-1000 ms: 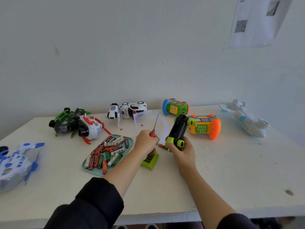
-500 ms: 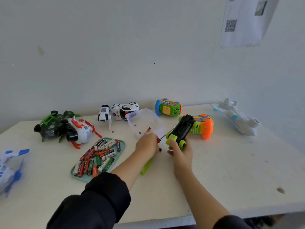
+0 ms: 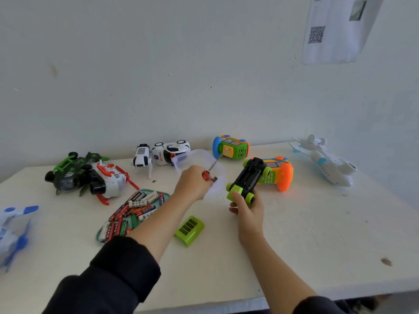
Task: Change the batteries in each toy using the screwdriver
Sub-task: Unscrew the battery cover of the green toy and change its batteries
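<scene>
My left hand point(image 3: 192, 183) grips a red-handled screwdriver point(image 3: 209, 174), its shaft pointing up and right over a clear plastic tub point(image 3: 197, 158). My right hand point(image 3: 247, 206) holds a black and green toy car point(image 3: 247, 180) by its rear, belly up, with its empty battery bay showing. The car's green battery cover point(image 3: 189, 230) lies on the table between my forearms. A teal tray point(image 3: 166, 194) of several loose batteries point(image 3: 133, 209) sits left of my left arm.
Along the back stand a green-black toy point(image 3: 72, 171), a white-red toy point(image 3: 108, 180), a white robot dog point(image 3: 141, 157), a police car point(image 3: 170, 151), a green toy camera point(image 3: 231, 148) and an orange toy phone point(image 3: 277, 171). A white plane point(image 3: 326, 162) lies right, a blue-white toy point(image 3: 13, 230) far left.
The screwdriver went from upright, to tip against the car, to drawn back over the clear tub. My right hand has tilted the car away to the right. The camera has swung.
</scene>
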